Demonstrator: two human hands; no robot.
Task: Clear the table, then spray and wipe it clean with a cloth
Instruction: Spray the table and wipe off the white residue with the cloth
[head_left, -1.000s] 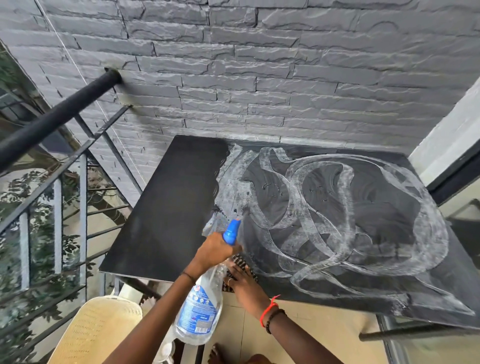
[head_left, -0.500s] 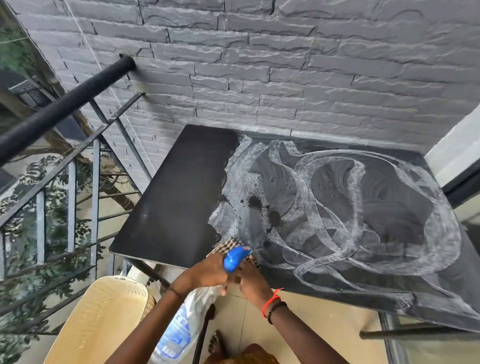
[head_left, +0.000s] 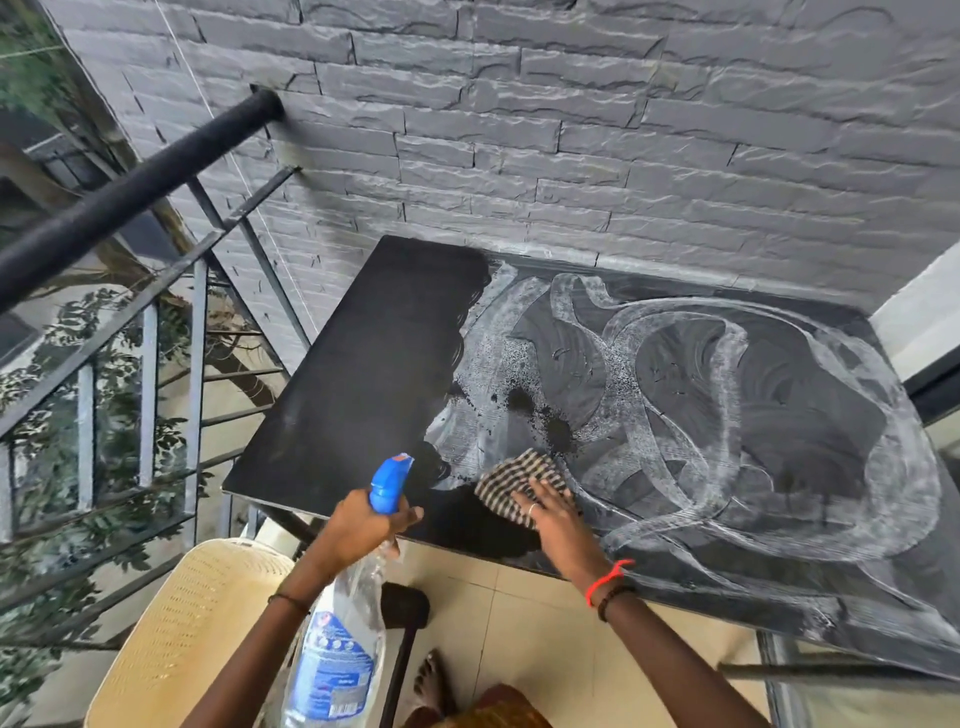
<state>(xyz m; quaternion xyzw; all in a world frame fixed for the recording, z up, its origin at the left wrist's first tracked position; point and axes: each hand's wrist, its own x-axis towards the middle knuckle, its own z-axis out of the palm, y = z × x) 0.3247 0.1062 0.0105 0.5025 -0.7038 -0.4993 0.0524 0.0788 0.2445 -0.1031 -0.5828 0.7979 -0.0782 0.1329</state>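
Plastic and thin-walled, the spray bottle (head_left: 337, 654) hung at seven o'clock in the view. The left hand (head_left: 363, 525) was clenched round its neck just under the blue trigger head. It looked light but slick if wet, so that neck was the best hold. A cream woven chair (head_left: 197, 623) stood at eight o'clock, close under the bottle, where an elbow might catch it. At one o'clock from the bottle the right hand (head_left: 550, 514) lay flat, fingers straight, pressing the checked cloth (head_left: 514, 475) onto the black table (head_left: 363, 374) near its front edge. The cloth seemed soft and limp, likely to bunch unless pushed under a spread palm. Beyond it, at twelve o'clock, dark wet spots (head_left: 519, 400) sat among white smeared swirls (head_left: 727, 415) across the table's right part. A black railing (head_left: 130, 197) ran at ten o'clock, and the grey stone wall (head_left: 571, 130) closed the far side.
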